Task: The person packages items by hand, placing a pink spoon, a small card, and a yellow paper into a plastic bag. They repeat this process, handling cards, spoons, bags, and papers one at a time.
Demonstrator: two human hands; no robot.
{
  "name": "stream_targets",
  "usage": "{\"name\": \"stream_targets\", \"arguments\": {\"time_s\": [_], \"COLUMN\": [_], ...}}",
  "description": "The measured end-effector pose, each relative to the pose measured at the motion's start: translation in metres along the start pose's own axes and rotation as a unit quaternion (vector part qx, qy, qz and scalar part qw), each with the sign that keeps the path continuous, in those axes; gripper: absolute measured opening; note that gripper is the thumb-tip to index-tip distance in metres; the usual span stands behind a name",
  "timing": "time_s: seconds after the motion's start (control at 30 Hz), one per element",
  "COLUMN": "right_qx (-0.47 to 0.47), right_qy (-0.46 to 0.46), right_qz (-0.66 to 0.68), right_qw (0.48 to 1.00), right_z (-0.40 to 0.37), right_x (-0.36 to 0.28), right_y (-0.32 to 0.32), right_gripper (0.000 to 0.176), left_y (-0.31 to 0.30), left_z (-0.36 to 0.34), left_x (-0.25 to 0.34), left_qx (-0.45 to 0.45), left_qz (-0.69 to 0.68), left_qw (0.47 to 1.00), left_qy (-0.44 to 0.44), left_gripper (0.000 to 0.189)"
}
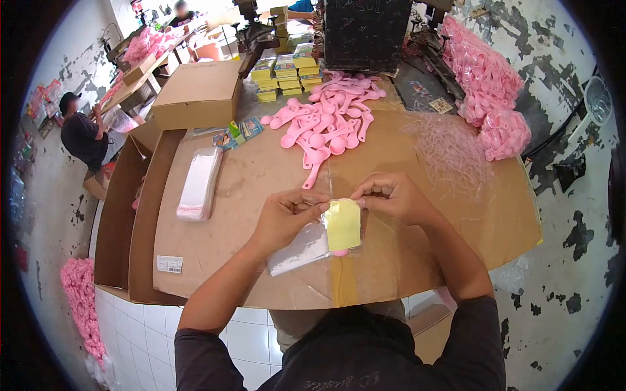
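Between my hands is a small clear plastic bag with a yellow card (343, 225) in it. A bit of pink shows at its lower edge, probably part of a spoon. My left hand (287, 215) pinches the bag's upper left corner, and my right hand (394, 197) pinches the upper right. Under my left wrist lies a flat clear plastic bag (297, 253). Beyond my hands, pink plastic spoons (332, 120) are heaped on the cardboard-covered table (254, 176). A stack of clear plastic bags (198, 184) rests to the left.
A closed cardboard box (195, 94) and stacks of yellow-edged cards (287, 70) stand at the back. An open carton (120, 221) borders the left side. Pink shredded strands (453, 153) and bagged pink spoons (482, 72) lie right. A person (85, 133) sits far left.
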State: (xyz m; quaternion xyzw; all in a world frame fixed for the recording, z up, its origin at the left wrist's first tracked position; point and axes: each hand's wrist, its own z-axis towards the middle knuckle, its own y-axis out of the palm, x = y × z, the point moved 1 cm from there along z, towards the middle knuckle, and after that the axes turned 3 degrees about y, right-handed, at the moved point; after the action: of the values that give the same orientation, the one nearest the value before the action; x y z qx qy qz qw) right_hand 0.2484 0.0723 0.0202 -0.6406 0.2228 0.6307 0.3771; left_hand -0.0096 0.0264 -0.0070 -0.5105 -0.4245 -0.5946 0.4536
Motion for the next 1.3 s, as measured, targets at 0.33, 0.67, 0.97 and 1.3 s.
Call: {"name": "stream_targets", "arguments": {"time_s": [0.33,0.67,0.97,1.3], "right_qx": [0.010,0.006,0.054,0.134], "right_qy": [-0.015,-0.053,-0.066,-0.014], "right_qz": [-0.041,-0.016,-0.119,-0.228], "right_qw": [0.999,0.998,0.989,0.964], "right_z": [0.000,-0.001,-0.002,-0.004], "right_x": [0.003,0.003,-0.018,-0.017], "right_y": [0.002,0.020,0.017,-0.039], "right_gripper": [0.015,0.033,0.044,0.034], "left_y": [-0.001,-0.008,-0.002,-0.111], "left_z": [0.000,0.001,-0.001,0.011], "left_x": [0.000,0.010,0.011,0.037], "left_qx": [-0.012,-0.001,-0.056,0.292], "left_qz": [0.006,-0.041,0.034,0.051], "left_qw": [1.000,0.999,0.997,0.941], "left_qy": [0.001,-0.010,0.040,0.162], "left_gripper": [0.019,0.024,0.023,0.022]}}
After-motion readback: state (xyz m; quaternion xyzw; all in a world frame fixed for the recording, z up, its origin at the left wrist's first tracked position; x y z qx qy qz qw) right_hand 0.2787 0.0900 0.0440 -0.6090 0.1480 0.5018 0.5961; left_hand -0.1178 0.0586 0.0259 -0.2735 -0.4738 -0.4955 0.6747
